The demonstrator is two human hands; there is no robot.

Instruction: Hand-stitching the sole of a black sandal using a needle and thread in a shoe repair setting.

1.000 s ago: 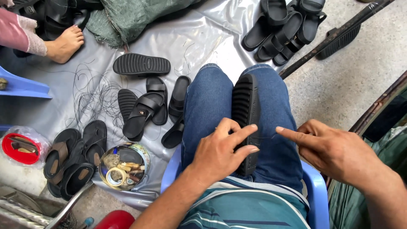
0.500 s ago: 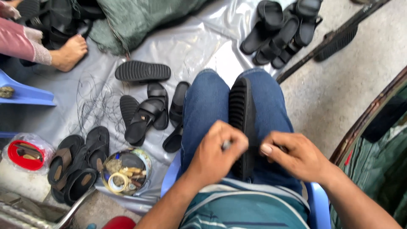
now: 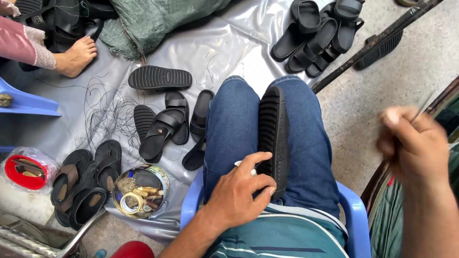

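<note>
A black ribbed sandal sole point(image 3: 273, 131) lies sole-up between my blue-jeaned knees. My left hand point(image 3: 241, 191) presses on its near end, fingers curled around the edge, with something small and white under the fingers. My right hand point(image 3: 413, 143) is raised to the right, blurred, its fingers pinched on a thin needle point(image 3: 420, 111). A thread from it cannot be made out.
I sit on a blue plastic chair point(image 3: 351, 210). Black sandals point(image 3: 165, 124) and loose black thread point(image 3: 107, 119) lie on the grey plastic sheet point(image 3: 239, 38). A round tin of small tools point(image 3: 139, 190) stands lower left. Another person's bare foot point(image 3: 75, 57) is upper left. More sandals point(image 3: 322, 31) are piled upper right.
My right hand has pulled away from the sole, up and to the right, with the needle. My left hand has flattened onto the sole's near end.
</note>
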